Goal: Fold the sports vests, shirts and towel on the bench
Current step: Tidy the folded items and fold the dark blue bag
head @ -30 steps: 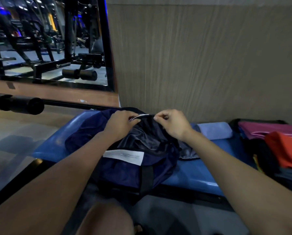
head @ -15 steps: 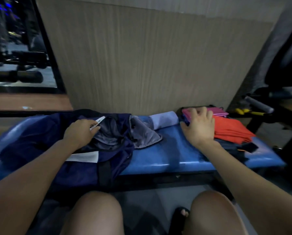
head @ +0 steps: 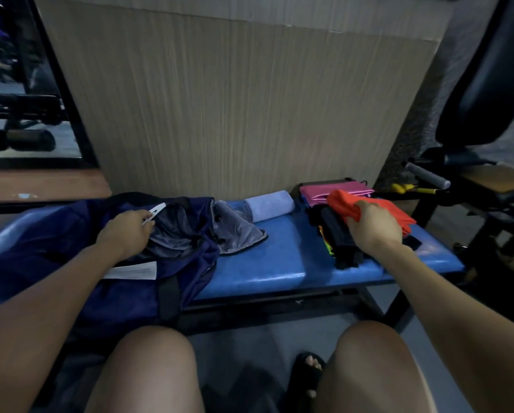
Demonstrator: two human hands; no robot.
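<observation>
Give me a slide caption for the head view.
Left hand holds navy bag open; right hand grips orange garment on blue bench.

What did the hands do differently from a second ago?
The right hand let go of the navy bag, moved right to the folded pile and now grips the orange garment, lifting its near edge. The left hand stayed on the bag's opening, holding the white tag. The rolled towel on the bench is unchanged.

A blue padded worktop (head: 279,263) stands against a wood-grain wall. On it, from left to right, lie an open navy bag (head: 80,248), a rolled pale towel (head: 269,207) and a stack of folded clothes (head: 343,245), pink, orange and black.
</observation>
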